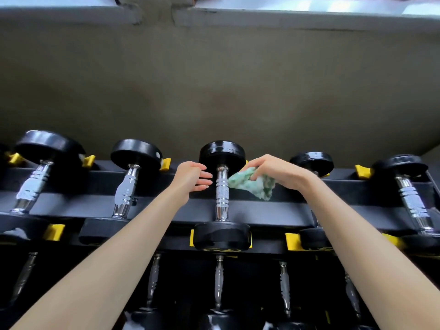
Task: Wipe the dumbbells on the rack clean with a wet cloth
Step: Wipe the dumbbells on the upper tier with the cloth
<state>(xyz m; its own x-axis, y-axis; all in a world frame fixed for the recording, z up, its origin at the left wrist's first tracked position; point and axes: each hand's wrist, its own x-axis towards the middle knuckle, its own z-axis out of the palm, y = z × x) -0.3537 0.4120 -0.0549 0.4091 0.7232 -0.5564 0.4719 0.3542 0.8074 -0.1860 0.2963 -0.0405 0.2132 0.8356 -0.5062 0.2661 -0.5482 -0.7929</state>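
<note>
A black dumbbell with a chrome knurled handle (pixel 222 194) lies in the middle of the rack's top row (pixel 281 208). My right hand (pixel 273 171) pinches a crumpled green cloth (pixel 252 184) just right of that handle, the cloth's left tip close to the chrome. My left hand (pixel 194 176) hovers just left of the handle with fingers straight, holding nothing. Whether either touches the handle is unclear.
More black dumbbells sit on the top row at left (pixel 129 184), far left (pixel 35 182) and far right (pixel 409 198), between yellow saddles (pixel 292 241). A lower row of dumbbells (pixel 219 282) lies below. A grey-brown wall (pixel 214 79) rises behind the rack.
</note>
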